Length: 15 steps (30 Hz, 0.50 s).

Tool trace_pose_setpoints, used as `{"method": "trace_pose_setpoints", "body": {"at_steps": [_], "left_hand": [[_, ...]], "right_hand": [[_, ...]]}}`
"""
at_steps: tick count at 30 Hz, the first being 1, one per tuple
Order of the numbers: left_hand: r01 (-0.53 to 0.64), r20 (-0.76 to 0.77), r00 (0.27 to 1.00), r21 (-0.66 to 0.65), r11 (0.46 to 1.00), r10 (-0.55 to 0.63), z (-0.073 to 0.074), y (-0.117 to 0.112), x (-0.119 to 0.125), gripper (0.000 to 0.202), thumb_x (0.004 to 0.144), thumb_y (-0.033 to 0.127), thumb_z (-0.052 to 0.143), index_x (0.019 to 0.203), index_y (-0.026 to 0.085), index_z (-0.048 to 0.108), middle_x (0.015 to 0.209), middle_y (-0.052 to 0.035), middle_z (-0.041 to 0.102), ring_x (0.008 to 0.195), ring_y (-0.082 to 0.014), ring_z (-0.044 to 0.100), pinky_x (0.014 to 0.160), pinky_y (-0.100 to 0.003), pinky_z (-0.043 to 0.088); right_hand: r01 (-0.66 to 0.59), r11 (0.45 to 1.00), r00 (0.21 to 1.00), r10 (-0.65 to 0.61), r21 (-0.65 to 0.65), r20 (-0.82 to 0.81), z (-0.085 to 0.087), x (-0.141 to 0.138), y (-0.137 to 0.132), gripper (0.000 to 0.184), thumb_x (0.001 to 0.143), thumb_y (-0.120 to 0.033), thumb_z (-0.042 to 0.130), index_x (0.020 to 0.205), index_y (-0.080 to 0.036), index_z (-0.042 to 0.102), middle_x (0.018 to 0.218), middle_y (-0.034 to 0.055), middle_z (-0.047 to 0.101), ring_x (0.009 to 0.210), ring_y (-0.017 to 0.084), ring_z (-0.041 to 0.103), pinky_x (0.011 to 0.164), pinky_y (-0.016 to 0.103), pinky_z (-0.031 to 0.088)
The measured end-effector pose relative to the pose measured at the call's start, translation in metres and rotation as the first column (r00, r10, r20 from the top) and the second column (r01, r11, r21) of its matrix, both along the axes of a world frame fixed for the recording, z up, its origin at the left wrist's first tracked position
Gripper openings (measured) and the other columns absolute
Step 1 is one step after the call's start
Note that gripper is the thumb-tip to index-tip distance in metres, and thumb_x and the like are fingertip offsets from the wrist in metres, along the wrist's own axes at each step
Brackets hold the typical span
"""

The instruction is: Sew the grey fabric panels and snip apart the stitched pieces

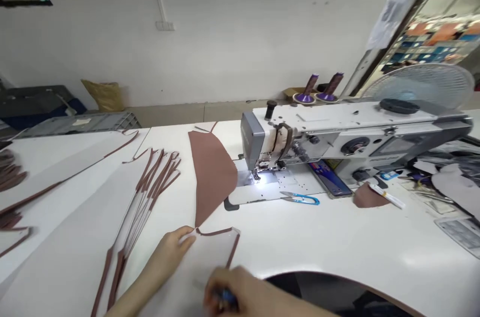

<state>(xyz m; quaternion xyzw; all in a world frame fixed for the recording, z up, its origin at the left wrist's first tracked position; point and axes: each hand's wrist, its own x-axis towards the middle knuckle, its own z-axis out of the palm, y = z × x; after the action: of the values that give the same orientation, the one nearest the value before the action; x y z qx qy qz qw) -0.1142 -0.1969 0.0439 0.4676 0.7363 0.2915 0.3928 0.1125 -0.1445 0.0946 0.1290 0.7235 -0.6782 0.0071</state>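
A brown fabric panel (212,174) lies on the white table (318,242), left of the sewing machine (337,139). A thin brown strap (225,237) runs from its near tip toward me. My left hand (170,252) pinches the panel's near tip where the strap joins. My right hand (234,297) is blurred at the bottom edge, closed round a small blue object, with the strap's end at it. The machine's needle area (257,174) is lit.
Several brown straps (148,192) lie fanned out left of the panel, more at the far left (11,177). Blue thread snips (302,199), a phone (330,177), a brown scrap (367,197) and clutter sit by the machine. A fan (423,84) stands behind.
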Motion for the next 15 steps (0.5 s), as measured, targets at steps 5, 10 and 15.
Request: {"method": "trace_pose_setpoints", "body": {"at_steps": [5,10,15], "left_hand": [[-0.123,-0.134,0.980,0.182,0.976,0.149,-0.001,-0.045,0.024,0.026,0.080,0.042,0.051,0.080,0.021,0.065,0.119,-0.0098,0.057,0.094,-0.0232,0.061,0.085,-0.033,0.048],[-0.177,0.190,0.971,0.141,0.974,0.148,0.010,-0.059,0.024,0.027,0.078,0.044,0.058,0.078,0.018,0.064,0.141,-0.0111,0.042,0.124,-0.0297,0.045,0.101,-0.039,0.040],[-0.192,0.407,0.903,0.094,0.977,0.138,0.010,-0.060,0.023,0.024,0.074,0.041,0.066,0.076,0.018,0.060,0.132,-0.0123,0.052,0.124,-0.0301,0.046,0.107,-0.045,0.031]], "right_hand": [[0.160,0.945,0.972,-0.202,0.286,0.122,-0.006,-0.013,0.035,0.038,0.088,-0.050,0.049,0.085,-0.014,0.063,0.075,0.0023,0.060,0.066,0.013,0.051,0.060,0.022,0.037],[0.060,0.998,0.947,-0.056,-0.003,0.318,-0.035,-0.032,0.052,0.058,0.087,-0.065,0.040,0.077,-0.013,0.066,0.057,-0.0006,0.052,0.051,0.009,0.044,0.049,0.019,0.033],[-0.046,0.977,0.943,0.111,-0.207,0.315,-0.032,-0.035,0.058,0.063,0.081,-0.070,0.046,0.082,-0.011,0.069,0.054,-0.0029,0.045,0.045,0.006,0.036,0.040,0.018,0.024]]}}
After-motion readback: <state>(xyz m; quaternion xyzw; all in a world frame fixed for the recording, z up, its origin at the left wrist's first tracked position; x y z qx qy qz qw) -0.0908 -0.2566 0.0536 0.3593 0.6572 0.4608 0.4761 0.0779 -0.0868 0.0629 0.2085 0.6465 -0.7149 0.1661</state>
